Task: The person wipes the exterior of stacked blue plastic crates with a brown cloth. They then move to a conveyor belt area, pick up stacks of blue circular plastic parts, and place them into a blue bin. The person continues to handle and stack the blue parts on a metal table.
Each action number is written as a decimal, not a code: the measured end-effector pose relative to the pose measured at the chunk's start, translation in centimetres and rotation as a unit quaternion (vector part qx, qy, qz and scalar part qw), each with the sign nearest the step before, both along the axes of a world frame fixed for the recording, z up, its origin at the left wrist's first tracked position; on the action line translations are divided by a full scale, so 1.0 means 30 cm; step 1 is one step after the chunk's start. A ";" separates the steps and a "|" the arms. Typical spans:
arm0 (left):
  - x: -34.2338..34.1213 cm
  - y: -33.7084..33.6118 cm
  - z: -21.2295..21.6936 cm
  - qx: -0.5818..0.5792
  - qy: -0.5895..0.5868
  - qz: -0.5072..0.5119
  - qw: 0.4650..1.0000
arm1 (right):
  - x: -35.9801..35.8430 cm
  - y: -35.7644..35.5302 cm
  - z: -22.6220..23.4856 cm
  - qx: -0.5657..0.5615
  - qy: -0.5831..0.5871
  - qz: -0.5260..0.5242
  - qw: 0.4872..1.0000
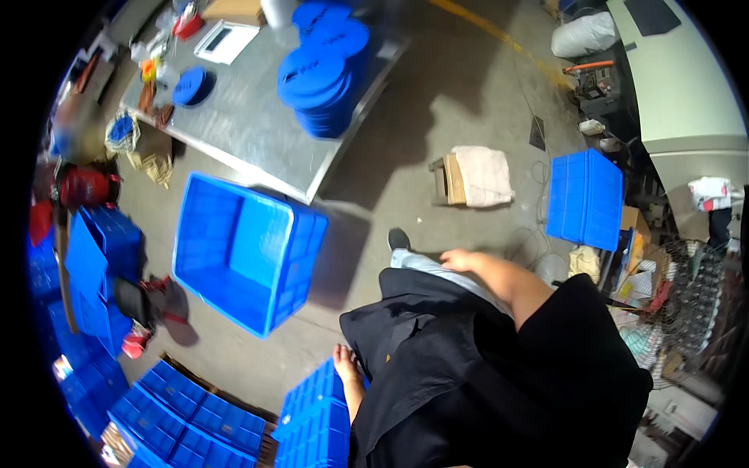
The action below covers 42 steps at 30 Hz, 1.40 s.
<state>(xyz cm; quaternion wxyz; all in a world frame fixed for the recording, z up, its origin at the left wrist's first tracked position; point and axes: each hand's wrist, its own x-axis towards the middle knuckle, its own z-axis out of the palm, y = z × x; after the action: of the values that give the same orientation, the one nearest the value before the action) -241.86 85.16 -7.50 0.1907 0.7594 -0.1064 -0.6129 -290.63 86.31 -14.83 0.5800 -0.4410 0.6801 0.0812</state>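
My left hand hangs beside a stack of blue plastic crates at the lower edge, its fingers apart and nothing visible in them. In front of my body, my right hand is held out over my light trousers with loose fingers, and I see nothing in it. A large blue bin stands on the floor ahead to the left; its inside looks bare. On the metal table beyond it rises a stack of blue round discs. Another blue disc lies farther left.
A low stool with a pale cloth stands ahead. Blue crates are at the right, near a wire fan guard. More crates fill the lower left. A blurred person is at the far left.
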 end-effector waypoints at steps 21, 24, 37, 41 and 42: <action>-1.303 -1.421 -0.300 -0.038 0.001 -0.583 0.812 | -0.819 -0.554 0.510 -0.242 0.061 -0.283 0.926; -1.423 -1.573 -0.311 -0.018 0.048 -0.576 0.816 | -0.955 -0.530 0.521 -0.290 0.068 -0.460 0.836; -1.724 -1.861 -0.284 -0.254 -0.124 -0.949 0.138 | -1.149 0.128 0.169 -0.159 0.175 -0.683 0.691; -1.850 -1.784 -0.347 -0.031 0.033 -0.810 0.585 | -1.148 0.242 0.274 -0.073 0.024 -0.769 0.634; -1.954 -1.731 -0.390 0.031 0.117 -0.690 0.713 | -1.178 0.320 0.208 -0.065 -0.073 -0.824 0.558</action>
<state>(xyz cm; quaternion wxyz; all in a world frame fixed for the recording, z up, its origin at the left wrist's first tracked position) -300.48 33.23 -19.19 -0.2983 0.4027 -0.5587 -0.6608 -325.98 95.90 -8.58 0.4114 0.2709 0.7055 -0.5096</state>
